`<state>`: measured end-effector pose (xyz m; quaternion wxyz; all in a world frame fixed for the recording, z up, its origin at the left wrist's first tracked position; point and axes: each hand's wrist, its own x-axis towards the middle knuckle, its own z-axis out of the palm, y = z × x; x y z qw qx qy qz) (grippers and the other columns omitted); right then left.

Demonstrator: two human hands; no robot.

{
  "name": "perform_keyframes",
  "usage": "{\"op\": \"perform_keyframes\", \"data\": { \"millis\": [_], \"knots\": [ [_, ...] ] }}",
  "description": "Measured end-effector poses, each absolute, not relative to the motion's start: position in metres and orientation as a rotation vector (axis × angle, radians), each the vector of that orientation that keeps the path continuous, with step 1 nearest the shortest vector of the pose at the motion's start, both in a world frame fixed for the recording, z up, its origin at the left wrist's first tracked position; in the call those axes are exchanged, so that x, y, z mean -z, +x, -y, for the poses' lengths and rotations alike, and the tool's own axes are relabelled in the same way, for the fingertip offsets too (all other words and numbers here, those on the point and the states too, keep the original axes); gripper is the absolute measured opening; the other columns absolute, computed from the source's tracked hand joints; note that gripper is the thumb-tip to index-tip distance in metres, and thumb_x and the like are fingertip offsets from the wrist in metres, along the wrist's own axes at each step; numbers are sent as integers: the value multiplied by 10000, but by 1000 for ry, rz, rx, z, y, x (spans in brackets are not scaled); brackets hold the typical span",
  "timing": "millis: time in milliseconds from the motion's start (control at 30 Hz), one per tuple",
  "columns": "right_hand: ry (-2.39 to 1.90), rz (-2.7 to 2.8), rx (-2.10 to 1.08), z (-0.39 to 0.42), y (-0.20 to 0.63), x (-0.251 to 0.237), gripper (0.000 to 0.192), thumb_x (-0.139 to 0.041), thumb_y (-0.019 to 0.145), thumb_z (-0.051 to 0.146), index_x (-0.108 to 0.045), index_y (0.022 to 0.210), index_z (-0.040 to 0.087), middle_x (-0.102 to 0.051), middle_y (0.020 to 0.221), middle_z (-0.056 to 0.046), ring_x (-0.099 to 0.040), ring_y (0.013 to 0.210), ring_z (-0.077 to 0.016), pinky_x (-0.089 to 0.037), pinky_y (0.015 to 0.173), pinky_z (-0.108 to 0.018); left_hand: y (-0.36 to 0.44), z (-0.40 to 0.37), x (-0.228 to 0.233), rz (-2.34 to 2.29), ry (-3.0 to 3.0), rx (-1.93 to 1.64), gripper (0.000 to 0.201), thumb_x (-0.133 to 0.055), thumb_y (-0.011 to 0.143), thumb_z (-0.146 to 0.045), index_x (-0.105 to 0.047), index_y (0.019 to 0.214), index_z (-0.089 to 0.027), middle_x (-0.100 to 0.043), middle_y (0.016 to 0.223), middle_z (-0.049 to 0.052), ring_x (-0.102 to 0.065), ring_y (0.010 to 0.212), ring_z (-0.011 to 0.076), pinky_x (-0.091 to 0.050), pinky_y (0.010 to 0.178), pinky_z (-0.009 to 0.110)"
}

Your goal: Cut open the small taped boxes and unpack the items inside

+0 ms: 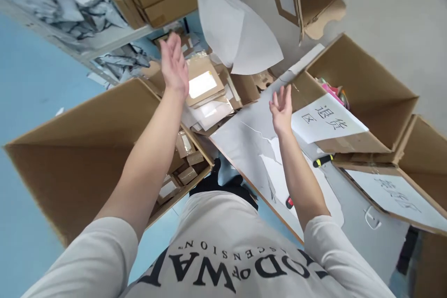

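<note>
Basically both hands are up with fingers spread, holding nothing: left hand [173,66] over the pile of flat cartons [206,91], right hand [281,109] by the bench [244,144] edge. White sheet [233,32] floats free above, looks just tossed.

A white, curled paper sheet [237,32] hangs airborne above the flattened cardboard pile [206,91].
</note>
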<state>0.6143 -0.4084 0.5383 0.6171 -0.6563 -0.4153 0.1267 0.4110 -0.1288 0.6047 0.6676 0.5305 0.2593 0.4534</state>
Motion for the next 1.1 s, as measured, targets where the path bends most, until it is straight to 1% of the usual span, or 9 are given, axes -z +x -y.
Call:
{"op": "perform_keyframes", "data": {
  "millis": [67, 133, 233, 333, 433, 500, 667, 867, 1100],
  "knots": [
    [-1506, 879, -399, 405, 576, -512, 687, -549, 851, 436, -228, 1454, 363, -316, 1513, -82, -491, 1265, -227, -435, 1000, -429, 356, 141, -557, -784, 1139, -1109, 528, -436, 894, -570, -502, 1247, -184, -508, 1377, 76, -463, 1288, 168, -340, 1096, 356],
    [-1512, 843, -574, 400, 541, -490, 554, -552, 844, 418, -424, 1364, 272, -573, 1295, -120, -664, 995, -215, -501, 916, -445, 302, 156, -510, -1005, 1159, -1069, 475, -654, 775, -488, -585, 1108, -157, -655, 1149, 96, -613, 1105, 198, -455, 982, 364],
    [-1529, 906, -866, 388, 497, -471, 386, -553, 837, 394, -601, 1175, 215, -703, 1010, -88, -696, 758, -183, -536, 844, -447, 228, 181, -455, -1343, 1068, -995, 328, -668, 757, -379, -628, 976, -138, -701, 959, 91, -676, 927, 176, -520, 842, 316],
    [-1521, 990, -1098, 371, 462, -457, 318, -584, 809, 379, -660, 1059, 197, -715, 948, -86, -695, 721, -189, -545, 823, -453, 162, 211, -422, -1612, 927, -825, 249, -659, 745, -302, -637, 931, -138, -702, 940, 92, -678, 907, 183, -521, 808, 313],
    [-1485, 982, -1238, 348, 427, -437, 318, -626, 775, 375, -666, 1030, 188, -721, 952, -94, -700, 766, -204, -532, 865, -468, 109, 247, -404, -1722, 818, -715, 234, -645, 758, -304, -638, 934, -149, -695, 1017, 105, -666, 961, 204, -507, 842, 343],
    [-1457, 941, -1317, 332, 402, -421, 351, -667, 742, 359, -659, 1049, 190, -715, 1014, -100, -692, 897, -220, -500, 935, -458, 82, 271, -397, -1782, 733, -716, 238, -620, 790, -341, -636, 937, -154, -684, 1076, 119, -649, 1016, 215, -493, 879, 360],
    [-1450, 840, -1592, 304, 333, -383, 502, -671, 746, 323, -574, 1223, 197, -577, 1314, -103, -506, 1254, -218, -396, 1056, -417, 33, 312, -385, -1882, 506, -768, 367, -487, 879, -480, -627, 980, -156, -642, 1188, 147, -590, 1134, 238, -453, 958, 402],
    [-1609, 793, -1766, 300, 271, -348, 591, -654, 768, 381, -516, 1311, 192, -486, 1404, -104, -447, 1306, -226, -358, 1076, -408, -3, 327, -374, -1950, 386, -716, 499, -459, 879, -544, -617, 1109, -131, -595, 1267, 164, -533, 1214, 271, -411, 1016, 410],
    [-1678, 685, -1865, 299, 222, -321, 512, -573, 809, 518, -570, 1248, 256, -503, 1396, -62, -457, 1296, -218, -411, 1024, -402, -47, 325, -360, -1803, 330, -631, 748, -314, 855, -693, -537, 1275, -117, -433, 1428, 175, -368, 1352, 274, -326, 1091, 395]
  ]
}}
